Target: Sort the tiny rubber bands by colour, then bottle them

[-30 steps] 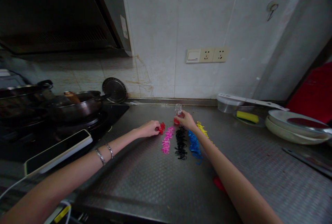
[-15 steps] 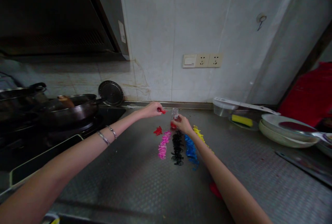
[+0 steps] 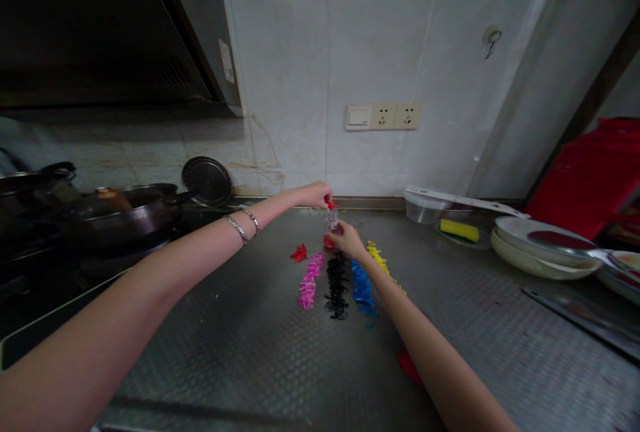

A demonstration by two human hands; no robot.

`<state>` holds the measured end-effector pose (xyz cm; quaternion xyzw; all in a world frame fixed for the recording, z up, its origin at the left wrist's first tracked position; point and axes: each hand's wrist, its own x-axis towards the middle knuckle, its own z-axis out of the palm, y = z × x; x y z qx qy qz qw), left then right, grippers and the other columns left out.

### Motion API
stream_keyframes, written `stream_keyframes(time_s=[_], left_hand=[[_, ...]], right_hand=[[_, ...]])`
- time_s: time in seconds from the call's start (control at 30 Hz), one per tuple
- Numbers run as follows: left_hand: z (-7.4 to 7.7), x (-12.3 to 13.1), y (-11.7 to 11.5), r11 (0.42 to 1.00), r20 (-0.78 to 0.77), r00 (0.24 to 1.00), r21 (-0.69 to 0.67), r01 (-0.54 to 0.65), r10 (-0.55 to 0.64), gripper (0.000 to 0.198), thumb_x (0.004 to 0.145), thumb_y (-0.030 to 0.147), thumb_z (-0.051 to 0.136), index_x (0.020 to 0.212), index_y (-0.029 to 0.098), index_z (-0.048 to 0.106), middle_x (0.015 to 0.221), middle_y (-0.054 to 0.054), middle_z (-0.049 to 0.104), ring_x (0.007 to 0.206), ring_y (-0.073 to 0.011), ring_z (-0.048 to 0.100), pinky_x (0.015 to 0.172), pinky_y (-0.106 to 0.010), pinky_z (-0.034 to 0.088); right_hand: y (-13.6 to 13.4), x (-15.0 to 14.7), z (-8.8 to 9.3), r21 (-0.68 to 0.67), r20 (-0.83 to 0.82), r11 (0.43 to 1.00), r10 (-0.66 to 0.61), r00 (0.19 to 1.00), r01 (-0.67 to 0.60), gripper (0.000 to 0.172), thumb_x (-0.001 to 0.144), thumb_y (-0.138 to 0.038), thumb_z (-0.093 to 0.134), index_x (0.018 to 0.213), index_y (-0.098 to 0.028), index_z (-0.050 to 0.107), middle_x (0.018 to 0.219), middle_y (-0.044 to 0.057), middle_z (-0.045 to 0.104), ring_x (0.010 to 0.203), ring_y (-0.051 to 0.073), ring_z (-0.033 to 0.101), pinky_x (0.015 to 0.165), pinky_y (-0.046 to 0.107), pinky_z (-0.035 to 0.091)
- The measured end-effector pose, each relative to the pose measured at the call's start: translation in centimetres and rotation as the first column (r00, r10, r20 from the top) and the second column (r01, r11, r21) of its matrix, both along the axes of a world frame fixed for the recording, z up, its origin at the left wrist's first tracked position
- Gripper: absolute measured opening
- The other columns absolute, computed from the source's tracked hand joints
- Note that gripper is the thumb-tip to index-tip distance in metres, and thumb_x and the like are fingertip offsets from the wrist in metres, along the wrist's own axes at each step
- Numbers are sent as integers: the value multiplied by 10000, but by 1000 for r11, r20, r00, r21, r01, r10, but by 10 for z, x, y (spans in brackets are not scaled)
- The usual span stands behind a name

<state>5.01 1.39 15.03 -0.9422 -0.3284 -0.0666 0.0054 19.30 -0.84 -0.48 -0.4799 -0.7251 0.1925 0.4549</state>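
Note:
My left hand (image 3: 319,195) pinches some small red bands (image 3: 331,205) right above the mouth of a clear jar (image 3: 331,220). Fingers of my right hand (image 3: 349,240) are wrapped round the jar, which stands upright with red pieces in its lower part. A small red pile (image 3: 299,253) lies on the metal counter (image 3: 270,325) left of the jar. Nearer to me, rows of small bands run side by side: pink (image 3: 311,280), black (image 3: 337,287), blue (image 3: 363,289) and yellow (image 3: 380,260), the last two partly behind my right forearm.
Pans (image 3: 125,215) sit on the stove at left, with a round lid (image 3: 207,182) against the wall. At right are a plastic tub (image 3: 423,209), a yellow sponge (image 3: 459,230), stacked bowls (image 3: 540,262) and a knife (image 3: 575,319). A red object (image 3: 409,365) lies beside my right forearm.
My left hand has moved right with the red bands, from beside the jar to just over its mouth. My right hand still holds the jar. The view has shifted slightly.

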Motion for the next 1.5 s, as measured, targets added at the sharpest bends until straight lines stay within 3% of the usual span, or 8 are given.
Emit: stream_keyframes(time_s=[0.47, 0.8, 1.07, 1.33, 1.5], left_hand=[[-3, 20, 18, 996, -152, 988, -91, -27, 13, 125, 596, 148, 634, 682, 104, 713, 546, -23, 611, 465, -72, 404, 512, -220, 304], [-2, 35, 25, 995, -284, 958, -68, -74, 51, 139, 569, 136, 640, 681, 119, 720, 498, -7, 581, 471, -75, 374, 520, -228, 303], [-9, 42, 30, 992, -272, 960, -88, -88, 61, 114, 521, 154, 715, 632, 132, 721, 455, -10, 567, 470, -90, 382, 516, -236, 314], [-3, 37, 27, 950, -214, 973, -275, -146, 87, 49, 487, 105, 679, 463, 147, 671, 359, 22, 456, 453, -88, 342, 492, -232, 284], [2, 33, 25, 926, -243, 964, -329, -184, 105, 25, 511, 140, 673, 520, 145, 696, 389, 23, 468, 444, -78, 300, 487, -232, 261]], right_hand=[[4, 1, -6, 6, -69, 999, 50, 996, -50, 237, 665, -334, 592, 820, -155, 585, 780, 44, 653, 689, 163, 570, 649, 260, 419], [4, 2, -7, 18, -62, 998, 54, 997, -53, 235, 666, -352, 580, 798, -158, 575, 766, 41, 649, 686, 163, 567, 636, 250, 407], [5, 1, -6, 7, -46, 999, 43, 998, -43, 229, 663, -337, 572, 810, -161, 576, 754, 35, 644, 686, 165, 567, 622, 243, 410], [3, 0, -5, -17, -72, 998, 58, 996, -59, 234, 657, -338, 573, 808, -159, 572, 724, 27, 635, 659, 155, 557, 617, 245, 413], [5, 1, -5, -4, -28, 999, 33, 999, -33, 249, 658, -358, 575, 798, -153, 573, 709, 26, 624, 630, 147, 532, 595, 243, 397]])
